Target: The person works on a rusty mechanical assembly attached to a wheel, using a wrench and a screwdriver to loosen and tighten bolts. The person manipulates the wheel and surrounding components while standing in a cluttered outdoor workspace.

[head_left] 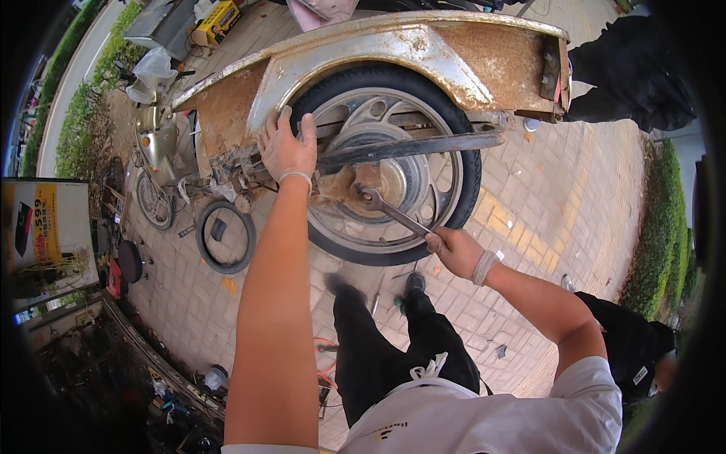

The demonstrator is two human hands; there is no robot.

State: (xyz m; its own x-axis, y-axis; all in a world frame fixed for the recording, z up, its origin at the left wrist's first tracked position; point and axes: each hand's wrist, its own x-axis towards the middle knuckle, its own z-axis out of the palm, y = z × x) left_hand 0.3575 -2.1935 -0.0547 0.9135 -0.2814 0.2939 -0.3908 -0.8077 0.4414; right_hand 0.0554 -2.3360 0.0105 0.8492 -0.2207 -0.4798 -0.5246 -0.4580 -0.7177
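Note:
A wheel with a black tyre (473,170) and a grey spoked rim stands under a rusty, silver-painted fender panel (363,49). My right hand (454,252), in a thin glove, is closed round the handle of a wrench (404,218). The wrench head sits at the axle nut (369,195) by the wheel's hub. My left hand (289,150), also gloved, lies with fingers spread against the frame at the fender's lower left edge. A dark metal bar (416,147) crosses the wheel just to the right of that hand.
On the paving at left lie a loose tyre (225,237) and a smaller spoked wheel (155,198). A dark round stool (130,261) stands farther left. Another person's dark clothing (631,76) shows at the upper right, and someone in black (628,344) is at the lower right.

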